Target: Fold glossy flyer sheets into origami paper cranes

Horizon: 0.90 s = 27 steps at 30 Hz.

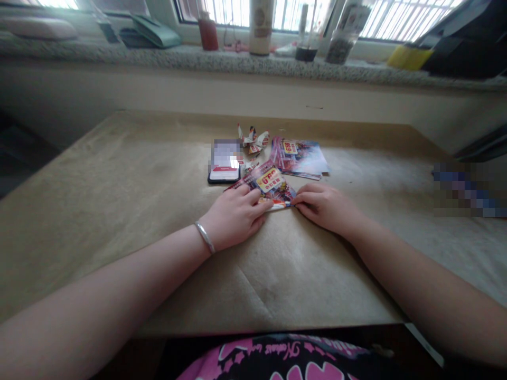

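A printed paper flyer (271, 179) lies on the tabletop, its near edge folded into a narrow strip. My left hand (237, 214) rests on the flyer's left part, its fingers pressing the paper down. With thumb and fingers together, my right hand (322, 206) pinches the flyer's near right corner. Just beyond it sits a stack of similar flyers (304, 157). A smartphone (224, 163) with its screen lit lies to the left of the flyer. Behind the phone's right side stands a folded paper figure (253, 140) with pointed parts.
The table (158, 158) has a beige cover. A granite windowsill (178, 58) behind it carries a red jar (208, 32), a pale bottle (260, 26), a green case (156, 31) and a yellow object (410, 55). A blurred blue item (467, 190) lies at the right.
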{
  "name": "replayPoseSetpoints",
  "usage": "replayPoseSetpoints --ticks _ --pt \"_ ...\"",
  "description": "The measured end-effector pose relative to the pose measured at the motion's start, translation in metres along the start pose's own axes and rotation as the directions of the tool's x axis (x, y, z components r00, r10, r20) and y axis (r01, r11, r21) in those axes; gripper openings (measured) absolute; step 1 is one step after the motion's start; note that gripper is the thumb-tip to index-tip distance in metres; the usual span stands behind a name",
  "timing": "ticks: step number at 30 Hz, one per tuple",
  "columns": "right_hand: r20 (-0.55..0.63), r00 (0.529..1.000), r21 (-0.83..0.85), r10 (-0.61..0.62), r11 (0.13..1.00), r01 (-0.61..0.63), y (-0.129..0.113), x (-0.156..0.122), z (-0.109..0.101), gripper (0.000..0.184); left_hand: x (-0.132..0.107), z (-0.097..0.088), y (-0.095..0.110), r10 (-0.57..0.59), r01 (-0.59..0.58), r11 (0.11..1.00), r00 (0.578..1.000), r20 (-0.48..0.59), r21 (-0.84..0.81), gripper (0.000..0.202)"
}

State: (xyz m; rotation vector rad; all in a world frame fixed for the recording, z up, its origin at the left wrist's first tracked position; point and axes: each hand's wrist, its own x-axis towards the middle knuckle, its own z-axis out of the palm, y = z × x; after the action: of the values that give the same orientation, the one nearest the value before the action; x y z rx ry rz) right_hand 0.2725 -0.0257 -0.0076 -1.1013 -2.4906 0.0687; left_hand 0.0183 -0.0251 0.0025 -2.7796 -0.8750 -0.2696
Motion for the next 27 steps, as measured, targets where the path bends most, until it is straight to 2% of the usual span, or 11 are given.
replayPoseSetpoints --ticks 8,15,18,23,27 --pt "0.009 1.000 -0.035 0.011 0.999 -0.010 -0.002 0.000 -0.001 0.019 0.000 -0.001 0.001 -0.006 0.006 1.000 1.000 -0.007 0.007 0.032" --pt "0.045 0.999 -0.143 0.012 0.990 -0.006 -0.004 -0.002 -0.001 0.019 -0.005 0.001 -0.009 0.017 -0.017 0.998 1.000 -0.003 -0.063 0.037" --pt "0.064 0.998 -0.193 0.011 0.981 0.001 -0.006 -0.003 -0.002 0.019 -0.007 -0.002 -0.015 0.026 -0.024 0.993 1.000 0.015 -0.112 0.030" --pt "0.052 0.998 -0.212 0.022 0.977 -0.011 -0.008 -0.003 -0.001 0.020 -0.007 -0.004 -0.015 0.026 -0.025 0.998 1.000 0.014 -0.062 0.026" --pt "0.053 0.998 -0.195 0.016 0.981 -0.005 -0.007 -0.004 0.001 0.027 -0.005 -0.004 -0.010 0.037 -0.036 0.999 0.999 0.005 -0.037 0.029"
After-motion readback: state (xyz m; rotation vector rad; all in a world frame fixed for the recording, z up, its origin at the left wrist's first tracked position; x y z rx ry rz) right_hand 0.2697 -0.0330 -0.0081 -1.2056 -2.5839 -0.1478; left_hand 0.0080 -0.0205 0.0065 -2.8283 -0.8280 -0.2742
